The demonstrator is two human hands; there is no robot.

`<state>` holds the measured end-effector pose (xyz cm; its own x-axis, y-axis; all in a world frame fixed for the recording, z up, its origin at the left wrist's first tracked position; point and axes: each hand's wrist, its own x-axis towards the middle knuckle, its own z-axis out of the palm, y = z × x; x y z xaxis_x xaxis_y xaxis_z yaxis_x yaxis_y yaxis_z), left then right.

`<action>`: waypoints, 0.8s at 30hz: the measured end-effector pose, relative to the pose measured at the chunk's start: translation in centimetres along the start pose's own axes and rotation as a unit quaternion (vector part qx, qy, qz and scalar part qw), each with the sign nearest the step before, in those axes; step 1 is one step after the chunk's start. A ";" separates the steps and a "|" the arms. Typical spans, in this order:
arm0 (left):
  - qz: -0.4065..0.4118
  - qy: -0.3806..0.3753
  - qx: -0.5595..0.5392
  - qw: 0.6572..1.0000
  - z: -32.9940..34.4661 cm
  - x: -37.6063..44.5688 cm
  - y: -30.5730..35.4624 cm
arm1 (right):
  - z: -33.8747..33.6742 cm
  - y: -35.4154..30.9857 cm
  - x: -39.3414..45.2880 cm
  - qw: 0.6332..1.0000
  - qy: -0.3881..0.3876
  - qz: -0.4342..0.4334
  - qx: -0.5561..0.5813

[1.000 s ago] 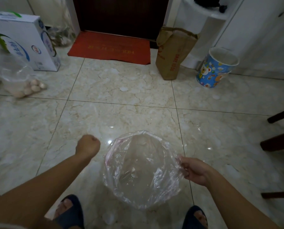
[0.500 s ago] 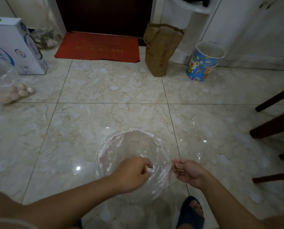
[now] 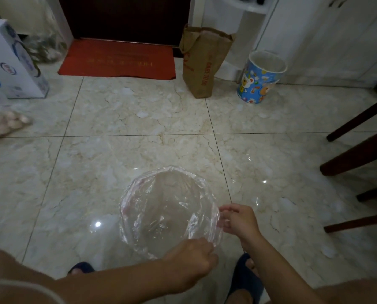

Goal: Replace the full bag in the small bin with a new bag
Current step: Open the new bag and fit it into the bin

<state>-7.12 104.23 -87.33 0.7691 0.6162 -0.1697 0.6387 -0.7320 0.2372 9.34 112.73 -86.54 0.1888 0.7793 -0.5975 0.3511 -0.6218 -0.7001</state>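
A clear plastic bag (image 3: 167,207) is held open in front of me, its mouth a wide ring above the marble floor. My right hand (image 3: 238,220) pinches the bag's right rim. My left hand (image 3: 192,257) grips the near rim, fingers curled. The small bin (image 3: 261,76), blue with cartoon bears and a white rim, stands far ahead on the right by the white cabinet, well apart from both hands.
A brown paper bag (image 3: 203,62) stands left of the bin. A red doormat (image 3: 119,60) lies before the dark door. A white carton (image 3: 9,62) and a bag of eggs (image 3: 5,123) sit at far left. Dark chair legs (image 3: 358,150) are at right. My slippered feet (image 3: 247,279) are below.
My left hand came across from the bag's left side to its near rim and took hold. The bag's mouth spread wider. The view moved forward, toward the bin.
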 end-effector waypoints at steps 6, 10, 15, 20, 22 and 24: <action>0.052 -0.036 0.069 0.996 0.8 -0.5 0.5 | 0.3 1.3 0.1 0.997 0.040 0.046 0.045; 0.037 -0.075 0.063 0.994 1.0 -0.1 0.8 | 0.9 0.3 -1.7 0.972 0.110 -0.125 -0.164; 0.043 -0.073 0.081 0.993 1.1 0.2 0.5 | 1.6 -0.6 -2.9 0.892 0.110 -0.176 -0.402; 0.052 -0.068 0.099 0.991 1.5 0.5 0.5 | 1.1 0.0 -2.2 0.938 0.051 -0.110 -0.326; 0.053 -0.069 0.106 0.991 1.5 0.4 0.5 | 0.4 0.4 -1.2 0.964 0.015 -0.077 -0.254; 0.053 -0.063 0.106 0.991 1.4 0.3 0.5 | -0.2 0.8 -0.5 0.986 -0.016 -0.038 -0.160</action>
<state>-6.50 103.67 -88.60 0.8200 0.5015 -0.2760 0.5346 -0.8432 0.0562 9.76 111.86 -86.76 0.1248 0.8164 -0.5639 0.6350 -0.5024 -0.5868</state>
